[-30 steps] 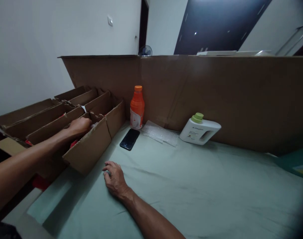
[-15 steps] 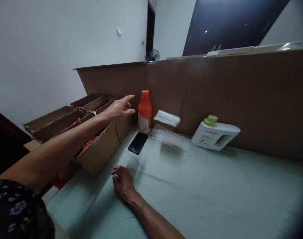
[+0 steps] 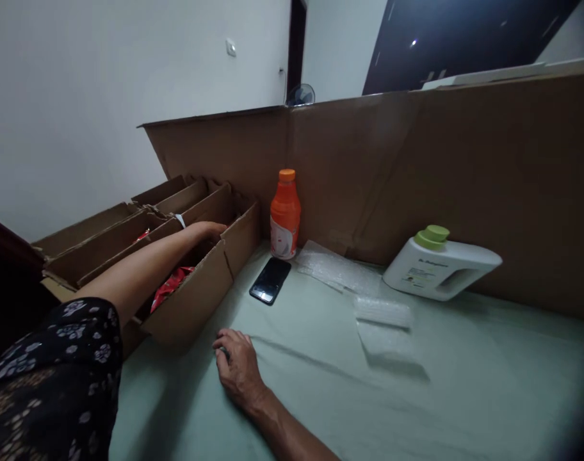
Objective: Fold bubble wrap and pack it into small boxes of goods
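My left hand (image 3: 211, 229) reaches down into a compartment of the divided cardboard box (image 3: 196, 307) at the left. Its fingers are hidden behind the box wall. Red packets (image 3: 170, 287) show below my forearm in that same compartment. On the pale green cloth, my right hand (image 3: 239, 368) rests with its fingers loosely bent and a small gap by the thumb; I see nothing held in it. A black phone (image 3: 270, 280) lies beyond it. A piece of bubble wrap (image 3: 385, 314) lies partly unfolded in the middle right, with flat bubble wrap sheets (image 3: 337, 269) farther back.
An orange bottle (image 3: 285, 214) stands upright behind the phone. To the right, a white jug with a green cap (image 3: 440, 266) leans against the tall cardboard wall (image 3: 349, 173), which runs along the back. A fan (image 3: 301, 94) shows beyond it.
The small white bubble wrap, in mid-air before, now lies on the cloth farther right and nearer. My left hand has moved from above the box edge down into it. My right hand stays nearly in place.
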`<state>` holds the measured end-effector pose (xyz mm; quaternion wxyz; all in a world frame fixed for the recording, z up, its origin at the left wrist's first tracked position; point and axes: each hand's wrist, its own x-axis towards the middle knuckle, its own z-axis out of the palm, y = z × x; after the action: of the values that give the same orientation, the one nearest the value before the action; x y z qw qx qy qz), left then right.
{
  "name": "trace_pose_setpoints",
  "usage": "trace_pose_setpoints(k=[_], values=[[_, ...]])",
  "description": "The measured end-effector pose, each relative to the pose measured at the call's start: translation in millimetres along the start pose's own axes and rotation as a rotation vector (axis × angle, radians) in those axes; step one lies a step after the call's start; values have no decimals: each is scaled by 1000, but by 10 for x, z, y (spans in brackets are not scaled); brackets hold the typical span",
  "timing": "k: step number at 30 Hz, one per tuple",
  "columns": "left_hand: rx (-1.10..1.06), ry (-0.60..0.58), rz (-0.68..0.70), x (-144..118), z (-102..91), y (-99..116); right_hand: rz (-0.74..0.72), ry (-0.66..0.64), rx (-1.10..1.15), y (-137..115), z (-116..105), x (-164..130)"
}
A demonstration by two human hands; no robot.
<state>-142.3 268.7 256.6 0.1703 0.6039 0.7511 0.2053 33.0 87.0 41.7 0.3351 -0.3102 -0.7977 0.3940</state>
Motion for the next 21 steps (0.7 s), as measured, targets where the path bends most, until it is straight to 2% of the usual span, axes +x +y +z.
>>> trace_pose_setpoints(k=[2, 4, 7, 9, 12, 15, 17, 19, 21], values=[[12, -44, -20, -25, -27, 4, 0, 6, -6, -5, -6, -2], [36, -69, -36, -77, -174, 12, -4, 12, -13, -6, -11, -4], [61, -24, -23, -185, -510, 94, -16, 15, -16, 8, -6, 4], [60, 34, 19, -262, -666, 247, -23, 11, -15, 28, 3, 14], [-66, 76, 192, -340, -666, 580, -26, 7, -8, 59, 12, 25], [-319, -2, 446, -365, -617, 748, -32, 2, 1, 76, 2, 26], [-306, -10, 465, -402, -727, 612, -46, -4, 5, 78, -14, 27], [-110, 69, 319, -480, -952, 282, -62, -5, 8, 79, -27, 34], [116, 154, 89, -581, -1208, -141, -75, -1, 10, 84, -35, 48]])
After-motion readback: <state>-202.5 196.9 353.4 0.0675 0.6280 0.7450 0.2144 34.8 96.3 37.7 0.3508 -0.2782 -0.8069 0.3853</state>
